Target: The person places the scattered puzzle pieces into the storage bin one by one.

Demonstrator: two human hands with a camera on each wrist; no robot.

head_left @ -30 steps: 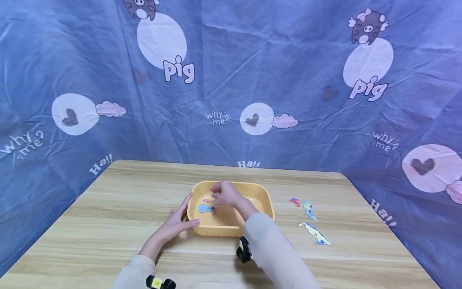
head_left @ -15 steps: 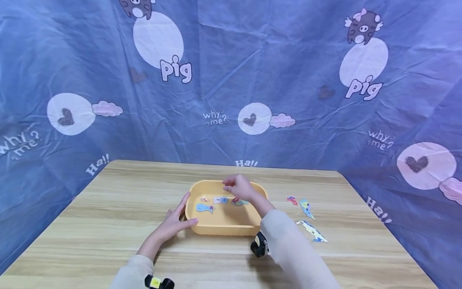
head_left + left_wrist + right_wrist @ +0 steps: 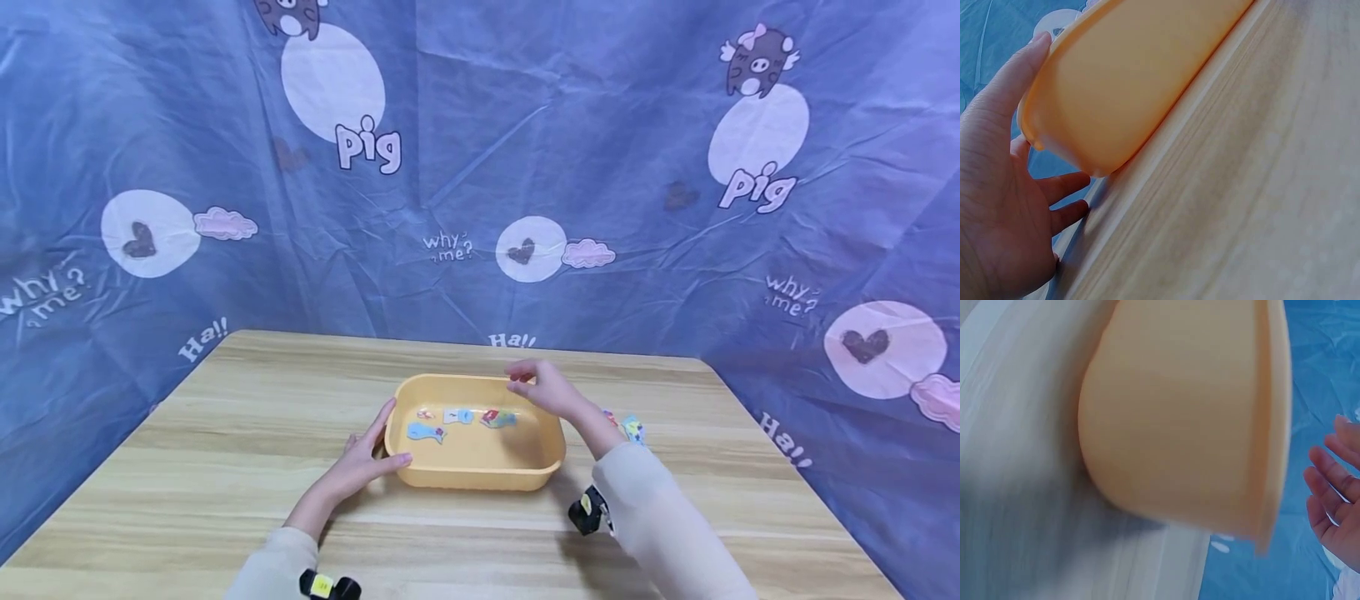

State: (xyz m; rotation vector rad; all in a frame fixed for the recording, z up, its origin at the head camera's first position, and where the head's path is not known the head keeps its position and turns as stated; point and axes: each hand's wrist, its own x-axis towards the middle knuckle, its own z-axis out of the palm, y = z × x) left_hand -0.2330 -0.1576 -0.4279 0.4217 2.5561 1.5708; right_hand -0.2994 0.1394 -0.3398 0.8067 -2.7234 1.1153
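A yellow-orange plastic bin (image 3: 480, 480) stands on the wooden table. My left hand (image 3: 360, 462) rests against its left end, fingers spread, with the thumb at the near rim. In the left wrist view, that hand (image 3: 1007, 187) touches the bin's corner with fairly straight fingers. My right hand (image 3: 547, 387) hovers over the bin's right rear rim, fingers loosely bent and holding nothing. Flat coloured cutouts lie inside: a blue fish-shaped one (image 3: 424, 431), a white-and-blue one (image 3: 457, 416), a red-and-green one (image 3: 498, 418) and a small orange-white one (image 3: 425, 413).
Right of the bin, a blue-and-yellow cutout (image 3: 633, 429) and a red one (image 3: 610, 417) lie on the table (image 3: 225, 467), partly behind the right forearm. A blue printed cloth (image 3: 450, 167) hangs behind the table's far edge.
My right hand has moved from low inside the bin, up and rightward to its right rear rim, uncovering the cutouts inside. My left hand stays put. The right arm now hides a long white-blue cutout.
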